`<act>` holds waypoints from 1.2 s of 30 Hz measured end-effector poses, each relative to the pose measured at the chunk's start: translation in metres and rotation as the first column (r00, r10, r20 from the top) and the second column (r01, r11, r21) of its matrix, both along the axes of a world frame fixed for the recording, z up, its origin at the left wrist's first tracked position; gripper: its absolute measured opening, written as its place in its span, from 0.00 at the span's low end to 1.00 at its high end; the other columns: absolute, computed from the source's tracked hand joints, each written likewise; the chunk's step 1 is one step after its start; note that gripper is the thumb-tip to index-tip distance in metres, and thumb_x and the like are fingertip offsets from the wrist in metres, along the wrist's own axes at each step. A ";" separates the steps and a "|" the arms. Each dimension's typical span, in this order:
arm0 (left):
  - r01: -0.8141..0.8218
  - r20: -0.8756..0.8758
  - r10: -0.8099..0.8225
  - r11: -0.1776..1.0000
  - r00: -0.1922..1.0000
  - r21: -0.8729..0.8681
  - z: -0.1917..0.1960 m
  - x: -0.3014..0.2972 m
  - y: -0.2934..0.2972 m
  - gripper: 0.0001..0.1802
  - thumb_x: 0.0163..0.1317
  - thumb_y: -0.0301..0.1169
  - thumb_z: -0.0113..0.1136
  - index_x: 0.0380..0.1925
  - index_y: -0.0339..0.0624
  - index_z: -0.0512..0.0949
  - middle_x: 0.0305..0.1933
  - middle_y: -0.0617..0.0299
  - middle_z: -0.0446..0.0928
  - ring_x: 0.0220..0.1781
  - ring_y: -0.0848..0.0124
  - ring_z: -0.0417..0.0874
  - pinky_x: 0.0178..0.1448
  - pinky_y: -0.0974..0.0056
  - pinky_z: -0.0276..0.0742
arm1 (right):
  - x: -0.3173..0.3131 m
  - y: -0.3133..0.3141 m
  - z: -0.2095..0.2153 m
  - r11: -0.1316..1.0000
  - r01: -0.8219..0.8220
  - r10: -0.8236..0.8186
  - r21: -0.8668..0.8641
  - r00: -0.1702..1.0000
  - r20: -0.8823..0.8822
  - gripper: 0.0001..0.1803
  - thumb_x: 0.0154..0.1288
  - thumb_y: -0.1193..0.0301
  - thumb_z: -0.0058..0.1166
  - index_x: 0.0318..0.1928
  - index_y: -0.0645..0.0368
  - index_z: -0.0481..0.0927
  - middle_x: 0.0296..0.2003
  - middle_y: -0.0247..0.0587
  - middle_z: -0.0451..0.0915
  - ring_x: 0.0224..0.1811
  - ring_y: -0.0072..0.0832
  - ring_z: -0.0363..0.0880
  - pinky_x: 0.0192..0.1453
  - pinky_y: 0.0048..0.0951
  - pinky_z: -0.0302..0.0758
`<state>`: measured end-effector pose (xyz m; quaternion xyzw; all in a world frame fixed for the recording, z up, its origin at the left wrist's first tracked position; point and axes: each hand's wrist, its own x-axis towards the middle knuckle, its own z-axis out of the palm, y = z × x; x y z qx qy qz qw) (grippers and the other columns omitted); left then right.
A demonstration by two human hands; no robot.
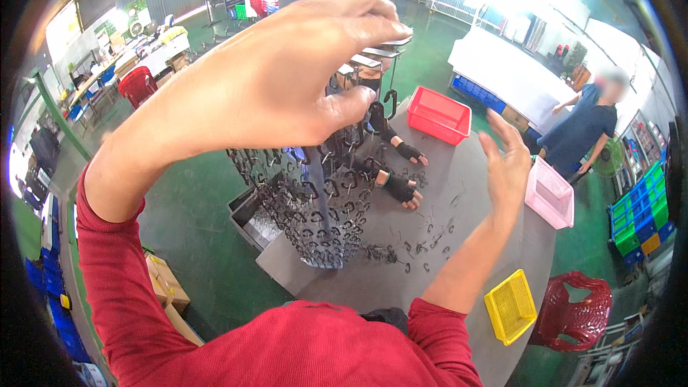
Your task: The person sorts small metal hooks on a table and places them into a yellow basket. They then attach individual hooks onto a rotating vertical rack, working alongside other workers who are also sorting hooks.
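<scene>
My left hand (pixel 315 64) is raised high beside the upper part of a hanging rack. Its thumb and fingers are apart, near some flat pale strips (pixel 365 61) on the rack, and I see nothing held between them. Many black C-shaped hooks (pixel 331 188), like carabiners, hang in rows below that hand. Off to the right, my right hand (pixel 509 165) is lifted above the table (pixel 459 193) with its fingers spread and nothing in it. Loose black hooks and thin pins (pixel 419 247) lie scattered on the grey tabletop between my arms.
Across the table, another person's hands in black fingerless gloves (pixel 400 188) rest on the top. A red basket (pixel 438 116), a pink basket (pixel 550 195) and a yellow basket (pixel 511 307) line the right side. A dark red chair (pixel 573 312) and a standing person (pixel 579 125) are beyond.
</scene>
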<state>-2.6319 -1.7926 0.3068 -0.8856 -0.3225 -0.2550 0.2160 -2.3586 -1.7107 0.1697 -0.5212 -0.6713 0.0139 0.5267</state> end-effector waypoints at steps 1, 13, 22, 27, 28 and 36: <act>-0.012 0.015 0.012 1.000 1.000 0.009 0.000 0.001 0.001 0.23 0.48 0.25 0.61 0.48 0.36 0.72 0.50 0.52 0.72 0.53 0.55 0.74 0.57 0.58 0.68 | -0.018 -0.005 0.012 0.969 -0.248 0.242 0.004 0.939 -0.244 0.15 0.62 0.73 0.52 0.49 0.64 0.77 0.45 0.42 0.79 0.49 0.26 0.76 0.54 0.24 0.69; -0.006 -0.125 -0.005 0.996 0.992 -0.086 0.016 -0.006 0.000 0.26 0.45 0.25 0.64 0.48 0.36 0.73 0.51 0.51 0.74 0.50 0.55 0.76 0.55 0.58 0.71 | -0.100 -0.005 0.060 0.465 -0.864 0.800 0.193 0.317 -0.510 0.09 0.61 0.75 0.53 0.39 0.69 0.79 0.30 0.40 0.81 0.32 0.20 0.78 0.37 0.19 0.75; 0.079 -0.114 -0.106 0.973 0.988 -0.218 0.012 -0.004 0.007 0.26 0.52 0.27 0.58 0.54 0.36 0.69 0.55 0.45 0.70 0.56 0.48 0.71 0.60 0.55 0.66 | -0.101 -0.004 0.047 0.499 -0.800 0.760 0.335 0.217 -0.613 0.06 0.59 0.78 0.53 0.35 0.68 0.79 0.27 0.39 0.79 0.27 0.21 0.77 0.32 0.20 0.76; 0.035 -0.124 -0.063 0.976 0.990 -0.214 0.012 -0.007 0.005 0.27 0.53 0.27 0.57 0.55 0.37 0.69 0.55 0.45 0.69 0.56 0.49 0.71 0.59 0.55 0.66 | -0.061 -0.003 0.037 0.704 -0.631 0.647 0.326 0.379 -0.662 0.06 0.59 0.78 0.53 0.36 0.67 0.80 0.28 0.41 0.79 0.29 0.23 0.78 0.32 0.21 0.77; 0.028 -0.119 -0.053 0.980 0.992 -0.198 0.011 -0.008 0.005 0.27 0.52 0.26 0.58 0.55 0.37 0.69 0.55 0.45 0.69 0.56 0.49 0.71 0.59 0.56 0.66 | -0.049 -0.001 0.033 0.749 -0.577 0.621 0.325 0.441 -0.649 0.07 0.59 0.77 0.53 0.37 0.67 0.80 0.28 0.41 0.79 0.29 0.24 0.78 0.33 0.21 0.77; 0.115 0.064 -0.112 0.992 0.992 -0.045 0.003 0.001 0.011 0.27 0.44 0.23 0.64 0.49 0.37 0.72 0.52 0.50 0.72 0.53 0.55 0.73 0.56 0.58 0.69 | 0.028 0.013 -0.007 0.908 0.400 -0.417 0.122 0.886 0.200 0.16 0.55 0.73 0.57 0.45 0.60 0.79 0.40 0.42 0.80 0.43 0.31 0.79 0.50 0.29 0.71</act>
